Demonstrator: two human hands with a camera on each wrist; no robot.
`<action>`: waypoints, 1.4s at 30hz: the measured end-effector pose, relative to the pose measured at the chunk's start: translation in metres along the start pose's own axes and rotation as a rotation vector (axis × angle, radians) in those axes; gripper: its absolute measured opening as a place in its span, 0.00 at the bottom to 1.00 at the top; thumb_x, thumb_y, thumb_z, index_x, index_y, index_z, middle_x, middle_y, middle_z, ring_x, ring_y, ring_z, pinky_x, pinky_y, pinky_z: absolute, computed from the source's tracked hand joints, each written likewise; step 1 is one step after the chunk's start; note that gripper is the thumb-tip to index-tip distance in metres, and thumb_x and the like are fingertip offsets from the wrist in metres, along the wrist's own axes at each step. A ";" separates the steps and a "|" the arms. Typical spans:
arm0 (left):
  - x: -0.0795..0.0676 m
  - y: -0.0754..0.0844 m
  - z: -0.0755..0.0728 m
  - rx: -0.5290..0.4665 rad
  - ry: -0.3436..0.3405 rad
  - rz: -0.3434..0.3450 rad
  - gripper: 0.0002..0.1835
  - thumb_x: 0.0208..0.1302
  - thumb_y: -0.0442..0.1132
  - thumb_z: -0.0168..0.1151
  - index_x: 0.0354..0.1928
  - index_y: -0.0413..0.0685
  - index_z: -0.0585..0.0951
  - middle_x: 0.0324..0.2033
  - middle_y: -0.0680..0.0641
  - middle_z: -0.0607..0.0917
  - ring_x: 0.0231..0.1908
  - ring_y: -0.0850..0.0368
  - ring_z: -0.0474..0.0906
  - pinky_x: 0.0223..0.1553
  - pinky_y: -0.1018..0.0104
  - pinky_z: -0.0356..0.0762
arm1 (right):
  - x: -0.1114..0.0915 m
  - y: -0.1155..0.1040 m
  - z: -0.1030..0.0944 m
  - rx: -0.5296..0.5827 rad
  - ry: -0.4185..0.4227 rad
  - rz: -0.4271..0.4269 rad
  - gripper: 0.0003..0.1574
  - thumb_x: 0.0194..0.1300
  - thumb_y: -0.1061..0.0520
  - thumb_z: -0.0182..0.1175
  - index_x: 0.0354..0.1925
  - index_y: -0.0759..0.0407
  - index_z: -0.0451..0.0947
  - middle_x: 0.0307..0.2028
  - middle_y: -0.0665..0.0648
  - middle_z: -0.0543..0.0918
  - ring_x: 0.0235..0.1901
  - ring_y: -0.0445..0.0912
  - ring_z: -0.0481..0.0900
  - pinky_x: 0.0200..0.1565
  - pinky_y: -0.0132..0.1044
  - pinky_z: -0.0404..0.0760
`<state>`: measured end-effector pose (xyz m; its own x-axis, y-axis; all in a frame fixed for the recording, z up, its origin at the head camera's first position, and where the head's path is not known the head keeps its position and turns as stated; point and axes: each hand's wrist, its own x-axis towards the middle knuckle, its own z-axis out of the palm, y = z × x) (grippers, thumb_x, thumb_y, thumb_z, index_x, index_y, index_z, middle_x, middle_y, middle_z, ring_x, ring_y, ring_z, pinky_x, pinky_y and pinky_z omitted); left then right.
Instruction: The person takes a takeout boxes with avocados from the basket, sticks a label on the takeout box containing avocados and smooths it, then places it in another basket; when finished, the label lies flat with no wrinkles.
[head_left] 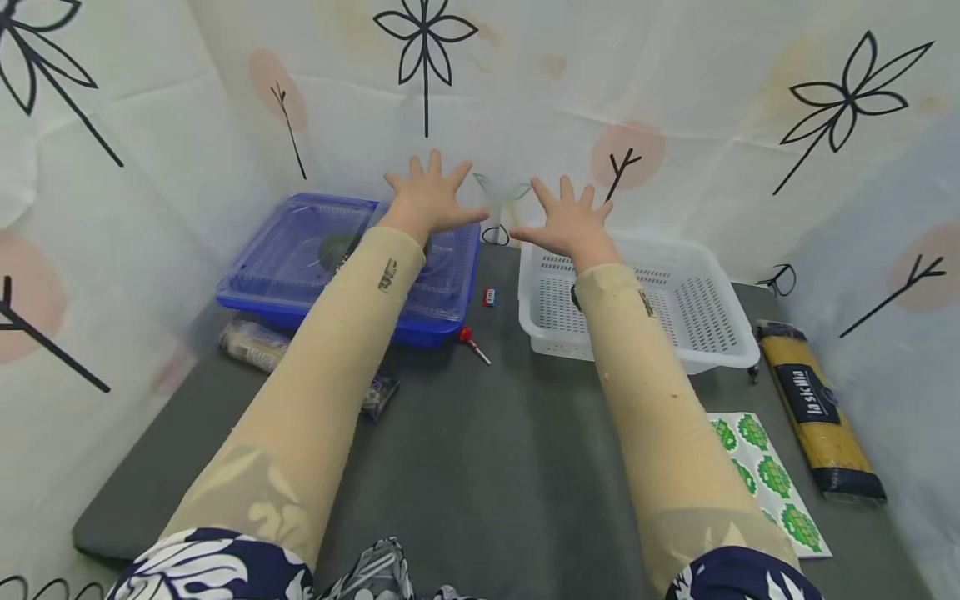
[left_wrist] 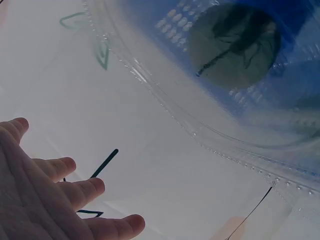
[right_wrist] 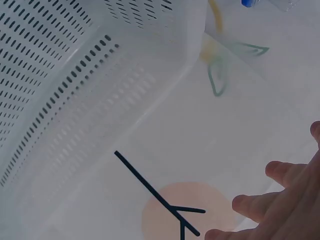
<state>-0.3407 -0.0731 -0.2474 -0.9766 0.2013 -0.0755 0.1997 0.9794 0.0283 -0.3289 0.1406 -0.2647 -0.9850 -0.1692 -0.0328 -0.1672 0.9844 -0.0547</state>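
Note:
Both arms reach forward with the fingers spread wide and nothing held. In the head view, my left hand [head_left: 432, 200] is raised by the back right corner of a blue basket [head_left: 258, 292] with a see-through lid. My right hand [head_left: 573, 223] overlaps the rear left rim of a white perforated basket [head_left: 723, 354]. The left wrist view shows the left hand [left_wrist: 42, 200] apart from the clear lid [left_wrist: 165, 110]. The right wrist view has the right hand [right_wrist: 285, 200] in front of the patterned backdrop, away from the white basket [right_wrist: 150, 95].
Between the baskets lie a small wrapped candy [head_left: 490, 297] and a red lollipop [head_left: 467, 335]. A clear packet [head_left: 255, 343] lies partly hidden under the left forearm. At right are a yellow pasta pack [head_left: 821, 417] and a green sticker sheet [head_left: 772, 475]. Patterned cloth [head_left: 517, 92] surrounds the grey table [head_left: 480, 467].

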 end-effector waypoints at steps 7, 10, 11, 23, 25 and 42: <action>-0.004 -0.010 0.000 -0.074 0.025 0.012 0.50 0.38 0.82 0.30 0.63 0.73 0.30 0.65 0.42 0.29 0.62 0.33 0.28 0.48 0.26 0.37 | 0.000 -0.004 0.005 0.037 -0.002 -0.021 0.59 0.41 0.15 0.36 0.64 0.32 0.25 0.66 0.62 0.30 0.61 0.69 0.31 0.51 0.71 0.35; -0.011 -0.016 0.001 -0.111 0.047 0.021 0.50 0.38 0.82 0.30 0.64 0.72 0.31 0.65 0.41 0.31 0.62 0.33 0.32 0.48 0.27 0.40 | 0.000 -0.009 0.008 0.067 0.009 -0.041 0.59 0.40 0.15 0.36 0.64 0.32 0.25 0.66 0.61 0.31 0.61 0.69 0.33 0.53 0.69 0.37; -0.014 -0.018 0.002 -0.128 0.057 0.026 0.50 0.39 0.81 0.31 0.64 0.71 0.32 0.65 0.40 0.32 0.62 0.33 0.33 0.48 0.27 0.41 | -0.001 -0.011 0.010 0.082 0.013 -0.050 0.59 0.40 0.15 0.36 0.64 0.32 0.26 0.66 0.61 0.32 0.61 0.69 0.33 0.53 0.68 0.38; -0.057 -0.033 0.002 -0.354 0.168 0.106 0.46 0.47 0.76 0.36 0.64 0.71 0.32 0.65 0.40 0.38 0.64 0.40 0.38 0.54 0.35 0.48 | -0.020 -0.028 0.014 0.327 0.029 -0.117 0.56 0.46 0.21 0.43 0.64 0.32 0.26 0.67 0.58 0.35 0.63 0.61 0.42 0.55 0.62 0.52; -0.066 -0.034 0.006 -0.400 0.182 0.123 0.45 0.48 0.74 0.38 0.64 0.73 0.31 0.66 0.40 0.38 0.64 0.41 0.38 0.54 0.36 0.48 | -0.024 -0.031 0.016 0.385 0.034 -0.121 0.56 0.47 0.22 0.45 0.64 0.31 0.26 0.67 0.57 0.35 0.64 0.59 0.42 0.56 0.60 0.54; -0.160 -0.054 0.067 -0.810 0.354 0.104 0.36 0.58 0.61 0.45 0.63 0.75 0.40 0.65 0.50 0.50 0.61 0.46 0.52 0.54 0.42 0.56 | -0.090 -0.057 0.056 0.963 0.108 -0.153 0.56 0.47 0.30 0.56 0.66 0.39 0.38 0.66 0.53 0.46 0.59 0.56 0.56 0.52 0.54 0.65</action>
<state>-0.1900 -0.1575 -0.3034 -0.9507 0.1418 0.2757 0.3024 0.6198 0.7242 -0.2286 0.0969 -0.3149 -0.9620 -0.2394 0.1314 -0.2355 0.4840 -0.8428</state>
